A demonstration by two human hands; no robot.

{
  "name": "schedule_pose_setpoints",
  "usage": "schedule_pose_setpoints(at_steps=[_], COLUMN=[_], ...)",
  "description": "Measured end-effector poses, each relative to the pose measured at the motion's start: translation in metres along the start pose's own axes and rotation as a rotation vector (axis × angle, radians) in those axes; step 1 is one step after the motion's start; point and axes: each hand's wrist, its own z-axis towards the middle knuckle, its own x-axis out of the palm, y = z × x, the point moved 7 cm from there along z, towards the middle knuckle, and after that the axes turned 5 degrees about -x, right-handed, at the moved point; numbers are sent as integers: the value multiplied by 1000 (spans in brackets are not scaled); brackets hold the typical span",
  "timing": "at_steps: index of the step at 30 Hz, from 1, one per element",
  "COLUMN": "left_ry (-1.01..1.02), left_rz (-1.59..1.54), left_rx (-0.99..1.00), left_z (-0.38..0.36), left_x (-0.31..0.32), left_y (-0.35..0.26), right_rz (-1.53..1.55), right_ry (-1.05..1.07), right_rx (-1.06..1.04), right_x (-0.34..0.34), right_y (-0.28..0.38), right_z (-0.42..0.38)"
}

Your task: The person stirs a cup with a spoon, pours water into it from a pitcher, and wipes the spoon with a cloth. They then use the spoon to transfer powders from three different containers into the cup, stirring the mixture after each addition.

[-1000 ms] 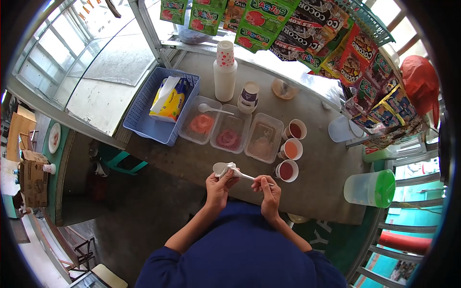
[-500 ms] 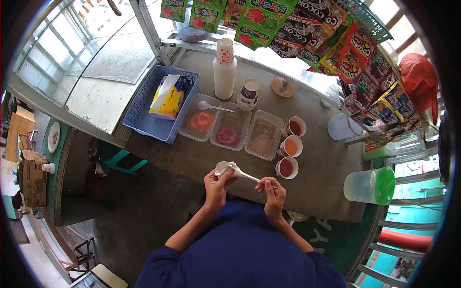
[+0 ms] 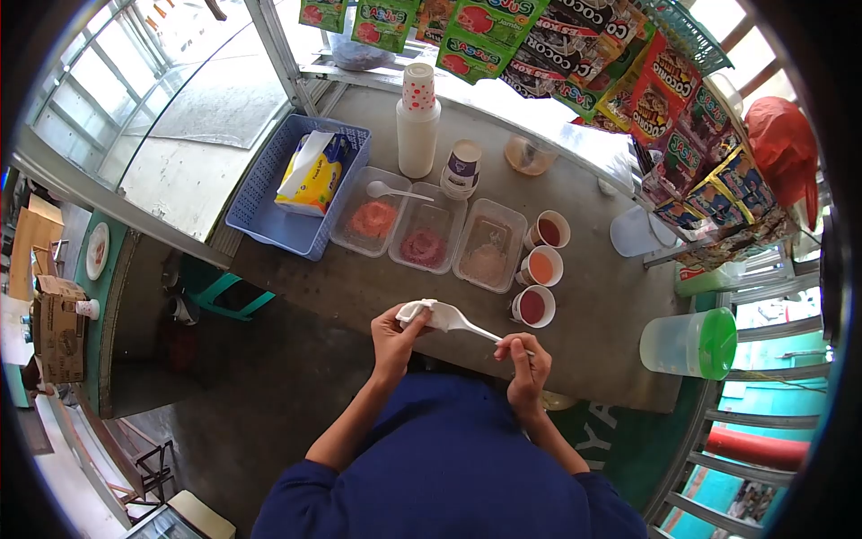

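Note:
My left hand (image 3: 393, 343) is closed on a crumpled white tissue (image 3: 417, 310), which is wrapped about the head end of a white spoon (image 3: 478, 331). The spoon's bowl is largely hidden by the tissue and fingers. Pinched in my right hand (image 3: 526, 366) is the far end of the spoon's handle. Both hands are over the table's near edge. Beyond them stand three clear tubs, with orange powder (image 3: 371, 216), purple-pink powder (image 3: 423, 248) and pale brown powder (image 3: 488, 257). A second white spoon (image 3: 400, 191) lies across the first two tubs.
Three paper cups of coloured drink, the closest a red one (image 3: 532, 307), line the tubs' right side. A blue basket (image 3: 247, 216) holds a tissue pack (image 3: 312, 175). Stacked cups (image 3: 418, 117) and a green-lidded container (image 3: 687, 346) also stand here. Drink sachets (image 3: 575, 54) hang above.
The spoon's handle has shifted right with my right hand, and more of it shows between the hands. My left hand, with the tissue, has moved slightly left.

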Motion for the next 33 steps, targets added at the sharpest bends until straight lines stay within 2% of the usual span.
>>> schedule_pose_setpoints(at_steps=[2, 4, 5, 7, 12, 14, 18, 21, 22, 24, 25, 26, 28, 29, 30, 32, 33], left_ry=[-87, -50, -44, -29, 76, 88, 48, -171, -167, -458, -488, -488, 24, 495, 493, 724, 725], left_rz=[17, -20, 19, 119, -39, -374, -357, 378, 378, 1039, 1027, 1027, 214, -150, -150, -272, -273], left_rx=[56, 16, 2, -54, -199, -287, -248, 8, 10, 625, 767, 766, 273, 261, 263, 183, 183], left_z=[10, 26, 29, 32, 30, 30, 39, 66, 66, 47, 37, 35, 51, 28, 28, 21, 21], left_x=[-20, -45, -53, -65, -70, -72, -87, -129, -129, -118, -107, -108, -116, -59, -53, -33, -29], left_y=[-3, -8, -13, -16, -13, -6, -1, 4, -2, -51, -70, -73, -48, -66, -61, -51, -47], right_rz=[-45, -118, -120, 46, 272, 303, 333, 329, 325, 317, 314, 313, 305, 299, 299, 284, 283], right_ry=[-29, -168, -167, -361, -379, -362, -301, -258, -246, -240, -244, -245, -264, -277, -274, -263, -263], right_rx=[-17, -129, -128, -90, 9, 37, 64, 77, 80, 80, 78, 78, 77, 75, 75, 74, 74], right_x=[-15, -44, -51, -71, -68, -62, -47, -37, -36, -38, -39, -40, -44, -44, -43, -43, -42], right_y=[6, 16, 16, 13, 3, -4, -9, -11, -13, -13, -12, -12, -14, -15, -15, -14, -13], right_z=[3, 9, 13, 18, 21, 18, 12, 9, 8, 7, 7, 6, 6, 7, 9, 11, 12])
